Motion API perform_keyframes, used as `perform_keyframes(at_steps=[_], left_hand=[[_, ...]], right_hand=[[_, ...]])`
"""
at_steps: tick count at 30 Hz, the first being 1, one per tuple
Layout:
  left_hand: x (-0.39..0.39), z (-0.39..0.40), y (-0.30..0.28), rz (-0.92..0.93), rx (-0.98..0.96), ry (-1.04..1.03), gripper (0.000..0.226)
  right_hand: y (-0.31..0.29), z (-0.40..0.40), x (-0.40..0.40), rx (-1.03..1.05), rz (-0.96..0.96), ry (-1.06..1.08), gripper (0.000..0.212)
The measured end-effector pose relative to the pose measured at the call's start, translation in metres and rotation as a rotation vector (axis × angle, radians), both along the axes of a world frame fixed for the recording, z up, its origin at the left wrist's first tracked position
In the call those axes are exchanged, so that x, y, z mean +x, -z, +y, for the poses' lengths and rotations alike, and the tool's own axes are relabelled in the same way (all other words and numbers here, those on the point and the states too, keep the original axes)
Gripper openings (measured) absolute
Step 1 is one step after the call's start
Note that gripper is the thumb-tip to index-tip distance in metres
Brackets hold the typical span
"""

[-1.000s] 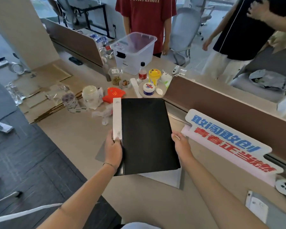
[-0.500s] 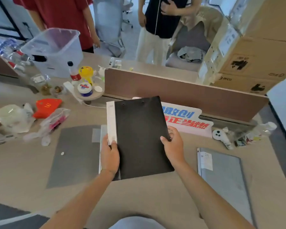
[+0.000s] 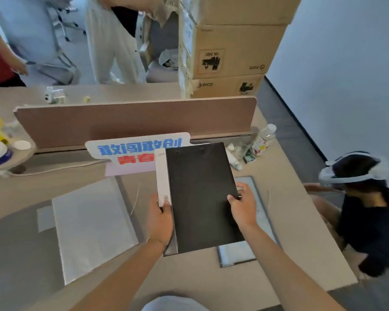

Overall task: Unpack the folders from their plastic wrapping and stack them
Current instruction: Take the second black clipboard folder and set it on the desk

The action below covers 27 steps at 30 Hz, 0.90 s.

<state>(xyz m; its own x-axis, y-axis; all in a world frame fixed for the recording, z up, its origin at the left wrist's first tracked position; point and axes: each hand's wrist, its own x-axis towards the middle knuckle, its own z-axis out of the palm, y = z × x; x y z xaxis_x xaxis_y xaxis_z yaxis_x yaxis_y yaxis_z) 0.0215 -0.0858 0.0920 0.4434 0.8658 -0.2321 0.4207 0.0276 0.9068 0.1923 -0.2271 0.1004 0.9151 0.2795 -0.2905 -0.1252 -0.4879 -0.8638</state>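
I hold a black folder (image 3: 200,198) with a white spine label above the desk, both hands on it. My left hand (image 3: 161,223) grips its left edge at the spine, thumb on the label. My right hand (image 3: 243,207) pinches its right edge. Under the black folder lies a grey folder (image 3: 252,248) flat on the desk, mostly covered; its lower and right edges show. To the left, a flat clear plastic wrapping (image 3: 90,227) lies on the desk.
A brown divider panel (image 3: 133,121) crosses the desk behind, with a printed sign (image 3: 133,149) leaning on it. Bottles (image 3: 263,140) lie at the right end. Cardboard boxes (image 3: 231,50) are stacked beyond. A person with a headset (image 3: 359,198) crouches at the right.
My view and both hands have swung right with the black folder; it now hangs over the grey folder that lay to the right. The wrapping is left behind on the desk.
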Motion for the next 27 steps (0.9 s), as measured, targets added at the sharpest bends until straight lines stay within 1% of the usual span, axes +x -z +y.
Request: perform_keyframes(at_steps=[3,5,8,10,14,17,20,23,27], left_hand=[[0.027,-0.024,0.017,0.082,-0.045,0.100,0.030],[0.044,-0.039,0.027,0.101,-0.081,0.133,0.029],[0.069,-0.056,0.043,0.138,-0.115,0.161,0.027],[0.082,-0.065,0.056,0.172,-0.128,0.189,0.024],[0.103,-0.076,0.067,0.300,-0.073,0.200,0.018],[0.109,-0.081,0.072,0.393,-0.023,0.207,0.023],[0.113,-0.083,0.083,0.448,-0.014,0.222,0.023],[0.116,-0.084,0.097,0.481,-0.017,0.229,0.023],[0.120,-0.087,0.099,0.517,-0.001,0.231,0.023]], right_hand=[[0.011,-0.036,0.025,-0.056,0.002,0.079,0.028],[0.019,-0.057,0.040,-0.080,0.013,0.110,0.030],[0.037,-0.085,0.060,-0.157,0.018,0.090,0.033],[0.049,-0.098,0.071,-0.199,0.029,0.088,0.039],[0.066,-0.111,0.086,-0.213,0.073,0.082,0.052],[0.080,-0.115,0.092,-0.255,0.095,0.065,0.053],[0.092,-0.118,0.096,-0.292,0.101,0.039,0.053],[0.103,-0.118,0.099,-0.333,0.101,0.037,0.053],[0.114,-0.119,0.099,-0.390,0.095,0.000,0.055]])
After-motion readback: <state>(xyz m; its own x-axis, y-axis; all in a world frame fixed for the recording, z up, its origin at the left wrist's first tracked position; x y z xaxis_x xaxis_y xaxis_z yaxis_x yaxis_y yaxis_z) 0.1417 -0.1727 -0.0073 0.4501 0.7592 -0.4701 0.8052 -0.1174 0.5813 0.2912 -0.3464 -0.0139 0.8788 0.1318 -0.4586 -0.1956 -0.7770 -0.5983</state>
